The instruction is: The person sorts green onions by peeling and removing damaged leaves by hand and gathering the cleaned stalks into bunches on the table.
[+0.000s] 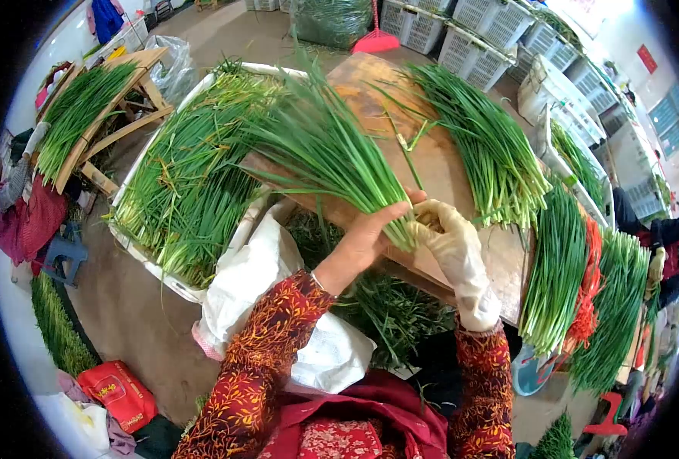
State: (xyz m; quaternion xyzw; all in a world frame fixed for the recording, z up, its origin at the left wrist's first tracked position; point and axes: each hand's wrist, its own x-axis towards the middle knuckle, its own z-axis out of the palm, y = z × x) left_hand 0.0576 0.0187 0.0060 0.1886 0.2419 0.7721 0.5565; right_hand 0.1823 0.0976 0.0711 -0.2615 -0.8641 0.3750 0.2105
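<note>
We are clasping greens [347,157] in our left grip [364,239], over the near edge of the desk [443,172]; our right grip [453,246] is curling beside the stems, hold unclear. Bare wood is separating the pile [489,141] rightward.

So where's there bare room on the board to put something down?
On the board, between the bunch in the left hand and the laid-out green pile, though stray stalks lie there; also just right of the gloved right hand. The white crate is crowded with greens.
</note>
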